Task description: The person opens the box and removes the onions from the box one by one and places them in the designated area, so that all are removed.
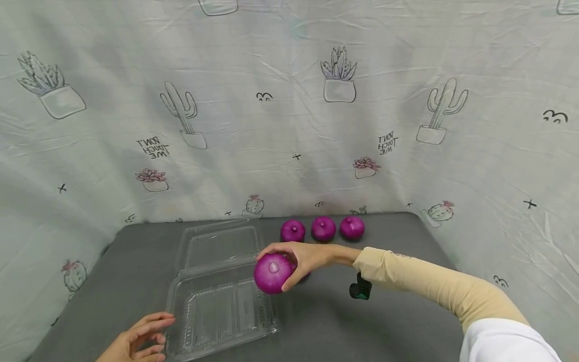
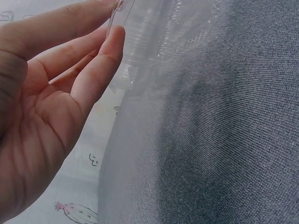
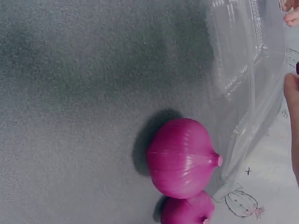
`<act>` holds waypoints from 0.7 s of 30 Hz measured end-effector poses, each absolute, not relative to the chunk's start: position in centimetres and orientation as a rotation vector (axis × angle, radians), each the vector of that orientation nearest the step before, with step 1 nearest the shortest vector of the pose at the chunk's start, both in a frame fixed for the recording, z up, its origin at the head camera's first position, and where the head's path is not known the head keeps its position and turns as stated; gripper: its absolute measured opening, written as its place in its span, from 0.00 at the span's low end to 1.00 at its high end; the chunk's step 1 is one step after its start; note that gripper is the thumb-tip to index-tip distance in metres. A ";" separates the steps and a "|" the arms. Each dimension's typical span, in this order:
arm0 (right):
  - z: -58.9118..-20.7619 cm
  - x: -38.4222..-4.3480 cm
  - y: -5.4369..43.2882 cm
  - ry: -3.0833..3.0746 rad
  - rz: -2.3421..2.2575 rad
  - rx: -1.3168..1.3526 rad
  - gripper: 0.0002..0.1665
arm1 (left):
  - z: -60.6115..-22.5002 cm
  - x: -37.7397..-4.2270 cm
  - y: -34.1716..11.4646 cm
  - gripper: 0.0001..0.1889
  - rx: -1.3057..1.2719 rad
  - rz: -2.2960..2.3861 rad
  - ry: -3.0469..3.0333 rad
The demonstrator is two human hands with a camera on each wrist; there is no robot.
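Note:
My right hand (image 1: pixel 312 257) grips a purple onion (image 1: pixel 273 273) from its right side, above the right edge of a clear plastic clamshell container (image 1: pixel 221 306). The container lies with its lid folded back, lid (image 1: pixel 221 244) on the far side. At the container's left edge is my left hand (image 1: pixel 137 337); in the left wrist view its fingertips (image 2: pixel 114 39) pinch the clear rim. Three more onions (image 1: pixel 323 229) stand in a row at the back. Another dark round shape shows beneath the right hand, mostly hidden. The right wrist view shows two onions (image 3: pixel 183 158) on the cloth.
A dark grey cloth covers the table (image 1: pixel 362 327). A pale curtain (image 1: pixel 289 125) with cactus drawings hangs behind and at both sides. A small black camera (image 1: pixel 360 287) is worn under the right wrist.

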State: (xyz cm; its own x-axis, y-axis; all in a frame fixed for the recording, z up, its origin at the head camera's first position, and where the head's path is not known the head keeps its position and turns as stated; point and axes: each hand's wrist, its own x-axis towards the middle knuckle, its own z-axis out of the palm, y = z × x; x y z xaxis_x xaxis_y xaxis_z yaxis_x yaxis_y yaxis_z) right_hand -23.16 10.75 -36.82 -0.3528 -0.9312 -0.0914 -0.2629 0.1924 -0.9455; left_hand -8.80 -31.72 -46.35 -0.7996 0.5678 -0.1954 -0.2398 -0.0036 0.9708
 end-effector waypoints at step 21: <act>-38.6 -19.8 8.5 1.689 -1.367 -0.943 0.37 | -46.4 -8.5 -31.6 0.26 0.421 1.793 1.851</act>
State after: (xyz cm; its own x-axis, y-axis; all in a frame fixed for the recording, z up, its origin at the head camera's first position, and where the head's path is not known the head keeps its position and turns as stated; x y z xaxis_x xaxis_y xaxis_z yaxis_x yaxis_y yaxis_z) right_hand -19.78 8.50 -38.62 -0.4440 -0.8900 -0.1041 -0.0840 0.1570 -0.9840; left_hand -8.49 -31.65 -46.44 -0.8143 0.5601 -0.1522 -0.1342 0.0735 0.9882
